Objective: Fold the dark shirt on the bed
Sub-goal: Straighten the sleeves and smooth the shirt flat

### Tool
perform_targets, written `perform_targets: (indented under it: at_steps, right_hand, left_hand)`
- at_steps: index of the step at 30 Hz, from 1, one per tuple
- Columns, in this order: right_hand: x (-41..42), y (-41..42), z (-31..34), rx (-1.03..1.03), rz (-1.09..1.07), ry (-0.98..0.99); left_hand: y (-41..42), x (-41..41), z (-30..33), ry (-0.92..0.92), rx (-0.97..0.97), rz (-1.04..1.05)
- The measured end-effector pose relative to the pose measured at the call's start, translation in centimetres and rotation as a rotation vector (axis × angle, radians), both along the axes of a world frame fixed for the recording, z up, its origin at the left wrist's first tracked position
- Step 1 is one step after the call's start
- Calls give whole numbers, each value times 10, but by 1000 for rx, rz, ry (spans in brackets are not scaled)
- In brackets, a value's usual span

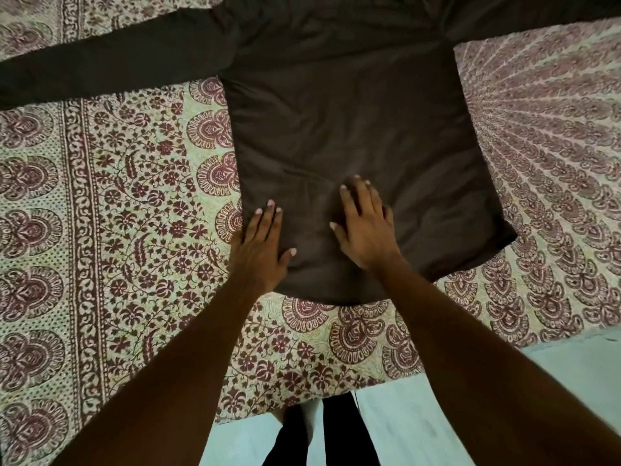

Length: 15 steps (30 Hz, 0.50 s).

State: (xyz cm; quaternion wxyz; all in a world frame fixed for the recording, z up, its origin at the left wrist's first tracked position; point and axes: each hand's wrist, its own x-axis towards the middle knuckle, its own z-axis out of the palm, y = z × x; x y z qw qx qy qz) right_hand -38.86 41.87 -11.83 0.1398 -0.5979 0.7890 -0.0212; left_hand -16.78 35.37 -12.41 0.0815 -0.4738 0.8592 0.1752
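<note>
Dark shirt [353,129] lies spread flat on the bed, unfolded, body running away from the person, hem nearest them. One long sleeve [111,68] stretches out flat from the shirt's body toward the left edge of the view; the other sleeve [537,18] runs off toward the upper right. Fabric mostly smooth, a few shallow wrinkles near the hem. Hem's right corner pokes out at an angle; the left hem edge curves round under the left hand.

Left hand [260,250] rests palm-down on the shirt's lower left corner, fingers straight and close together, thumb spread to the side, gripping nothing; its outer edge sits right at the shirt's left side seam. Right hand [364,227] lies flat on the shirt just right of the left hand, a bit farther up the body, fingers extended and slightly fanned, thumb out toward the left hand, also holding nothing. The two hands are near each other but apart.

Under the shirt: patterned bedspread [134,213], cream with maroon floral and paisley print, showing on all sides of the shirt. Below the shirt's hem the bed edge ends and pale floor [420,415] shows, with the person's dark-clad legs [336,432] between the forearms.
</note>
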Motion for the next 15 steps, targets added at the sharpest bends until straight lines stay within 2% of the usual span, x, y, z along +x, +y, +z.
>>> perform_targets:
  at_steps: [2, 4, 6, 7, 11, 12, 13, 15]
  right_hand:
    - [0, -3, -14, 63, 237, 21]
    - [2, 9, -20, 46, 606, 84]
    - [-9, 6, -13, 13, 806, 99]
    - [-14, -5, -10, -23, 796, 109]
    - [-27, -90, -2, -117, 382, 124]
    - [-26, -112, -3, -108, 341, 116]
    - [-22, -129, -5, -97, 349, 115]
    - [-3, -141, -16, -86, 497, 123]
  left_hand:
    - [13, 17, -12, -36, 5, 20]
    - [29, 34, -16, 2, 4, 54]
    - [37, 47, -11, 77, 1, 54]
    - [36, 52, -10, 121, -12, 61]
    - [6, 43, -6, 314, -61, 261]
    - [-4, 38, -7, 343, -89, 312]
    - [-16, 34, -9, 365, -126, 356]
    - [-37, 29, -12, 415, -185, 443]
